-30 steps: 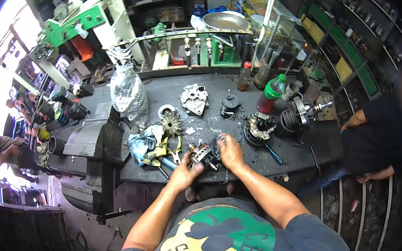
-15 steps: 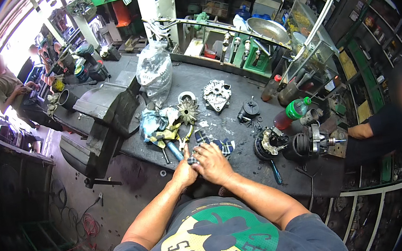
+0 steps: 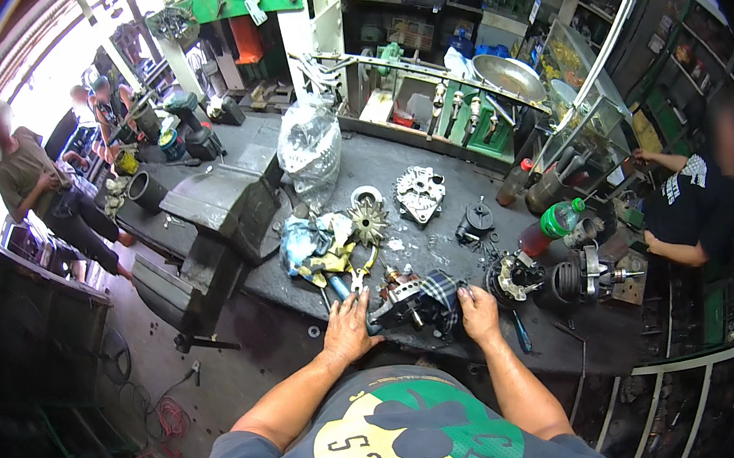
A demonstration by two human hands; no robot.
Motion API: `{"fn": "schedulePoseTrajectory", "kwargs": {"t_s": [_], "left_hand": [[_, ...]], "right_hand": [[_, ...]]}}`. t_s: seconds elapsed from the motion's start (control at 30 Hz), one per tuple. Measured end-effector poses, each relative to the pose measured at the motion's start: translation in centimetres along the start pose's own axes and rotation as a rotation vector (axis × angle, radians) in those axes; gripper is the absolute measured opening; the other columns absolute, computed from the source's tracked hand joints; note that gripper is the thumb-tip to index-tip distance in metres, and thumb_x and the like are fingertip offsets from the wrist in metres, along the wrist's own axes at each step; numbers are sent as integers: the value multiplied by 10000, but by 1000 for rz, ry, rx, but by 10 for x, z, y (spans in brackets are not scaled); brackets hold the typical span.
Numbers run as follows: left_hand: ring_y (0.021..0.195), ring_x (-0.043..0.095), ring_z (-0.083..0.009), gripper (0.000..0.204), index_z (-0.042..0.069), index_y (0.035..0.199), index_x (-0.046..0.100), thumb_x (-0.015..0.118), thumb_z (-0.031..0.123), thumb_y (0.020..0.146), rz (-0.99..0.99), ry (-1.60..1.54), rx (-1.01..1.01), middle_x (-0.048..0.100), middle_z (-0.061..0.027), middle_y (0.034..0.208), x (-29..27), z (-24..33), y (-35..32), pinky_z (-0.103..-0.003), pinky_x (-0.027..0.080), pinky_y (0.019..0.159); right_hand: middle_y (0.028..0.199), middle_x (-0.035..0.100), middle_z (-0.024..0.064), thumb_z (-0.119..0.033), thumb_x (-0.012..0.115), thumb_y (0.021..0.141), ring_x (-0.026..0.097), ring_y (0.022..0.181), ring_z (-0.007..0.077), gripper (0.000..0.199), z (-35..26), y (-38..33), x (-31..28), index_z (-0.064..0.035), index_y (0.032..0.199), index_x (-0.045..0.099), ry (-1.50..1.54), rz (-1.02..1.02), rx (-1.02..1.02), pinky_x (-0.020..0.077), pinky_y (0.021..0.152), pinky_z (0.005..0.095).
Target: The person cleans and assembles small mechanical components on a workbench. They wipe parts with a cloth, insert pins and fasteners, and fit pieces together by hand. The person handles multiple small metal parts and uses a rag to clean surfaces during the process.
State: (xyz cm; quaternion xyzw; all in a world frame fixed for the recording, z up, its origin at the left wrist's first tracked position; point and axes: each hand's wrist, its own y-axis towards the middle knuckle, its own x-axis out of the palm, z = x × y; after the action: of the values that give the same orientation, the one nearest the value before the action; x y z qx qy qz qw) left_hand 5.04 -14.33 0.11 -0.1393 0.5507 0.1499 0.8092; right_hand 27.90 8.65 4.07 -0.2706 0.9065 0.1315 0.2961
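Landmark: the grey metal motor assembly with copper windings, lying at the near edge of the dark workbench.

We see the left hand just left of the assembly, palm down, fingers spread loosely over a blue-handled tool; whether it grips the tool we cannot tell. Right hand touches the assembly's right side, fingers curled narrow on a checked cloth; no clear grip visible.

Risks, as we judge them: the assembly sits close to the bench lip, so a sideways push could roll it off toward the person. Small loose parts scattered just behind it could be swept away by a wrist.

Room: left of the assembly, rags and a grey bench vise crowd the bench. Right, a dark round stator part and a green-capped bottle stand near. Behind, a finned rotor and a silver housing plate; little bare surface between.
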Motion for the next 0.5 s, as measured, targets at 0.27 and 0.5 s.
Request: {"fn": "schedulePoseTrajectory", "kwargs": {"t_s": [0.27,0.5], "left_hand": [[1589,427,-394,1086,76,1700,363,936,368,826,-138,14,140,584,-180,1598,-17,-49,-32,-574,325,1319],[1633,328,-471,1025,122,1705,396,919,305,843,89,-234,103,378,-214,1753,-42,-21,-20,-601,265,1343]], "right_hand": [[754,595,-17,-258,722,1097,518,747,88,317,-7,-30,-33,55,1054,755,209,231,108,483,687,334],[1178,783,55,-257,639,1136,697,1080,148,282,-2,-8,-31,-8,1186,762,925,285,220,514,1033,339]]}}
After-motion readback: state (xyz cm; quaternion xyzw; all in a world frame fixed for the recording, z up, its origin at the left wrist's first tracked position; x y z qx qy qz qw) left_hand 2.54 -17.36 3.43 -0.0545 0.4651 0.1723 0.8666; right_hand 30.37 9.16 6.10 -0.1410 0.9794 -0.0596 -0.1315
